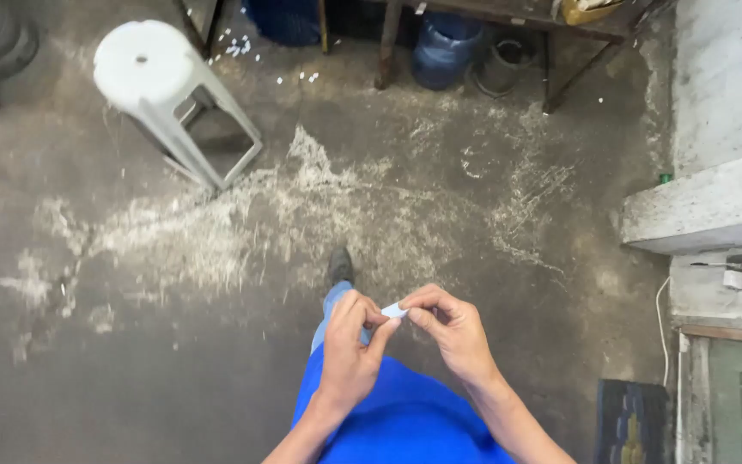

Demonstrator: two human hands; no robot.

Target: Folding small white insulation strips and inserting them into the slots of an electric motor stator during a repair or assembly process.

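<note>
Two hands, left (pixel 347 351) and right (pixel 455 331), fingertips pinched shut on small white strip (pixel 394 310), long axis left-right.

A small white label-like strip (pixel 394 310) is pinched between both hands' fingertips.

rough dusty concrete floor (pixel 440 215), matt white plastic stool (pixel 165 86)
</note>
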